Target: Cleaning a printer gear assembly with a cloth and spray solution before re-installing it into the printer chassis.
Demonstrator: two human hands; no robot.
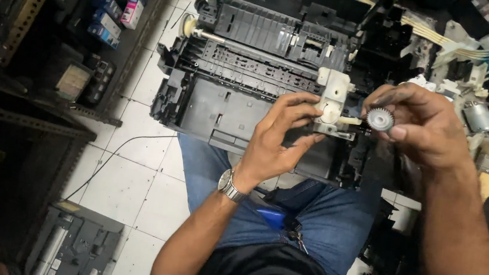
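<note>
Small grey gear [380, 119] pinched at right hand [427, 133] fingertips, just right of the white plastic assembly [333, 104] gripped by left hand [277, 137]. Dismantled black printer chassis [245, 67] lies beyond both hands. Assembly's lower part hidden by left fingers.

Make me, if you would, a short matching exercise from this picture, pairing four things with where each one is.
Things:
1. small grey gear
2. white plastic part
3. wristwatch
4. opened dark printer body

Places:
A. on the left wrist
B. resting over the person's jeans-clad knees and the tiled floor
C. pinched in the right hand
D. held by the fingers of the left hand

Pairs: 1-C, 2-D, 3-A, 4-B
</note>
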